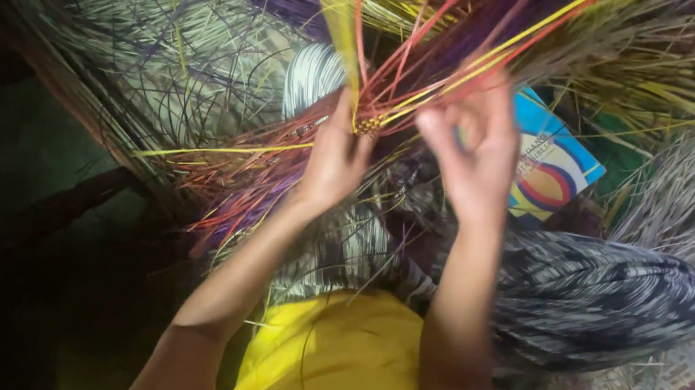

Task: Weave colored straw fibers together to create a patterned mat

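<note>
Up close, I see my left hand (337, 158) pinched on the woven knot (369, 123) of red and yellow strands (445, 61) — held above my lap. My right hand (472, 150) curls shut around strands just beside it. A blue booklet (555, 164) lies behind, near loose straw (155, 50).

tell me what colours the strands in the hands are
Mostly red, yellow and purple strands, seen in the head view.
</note>
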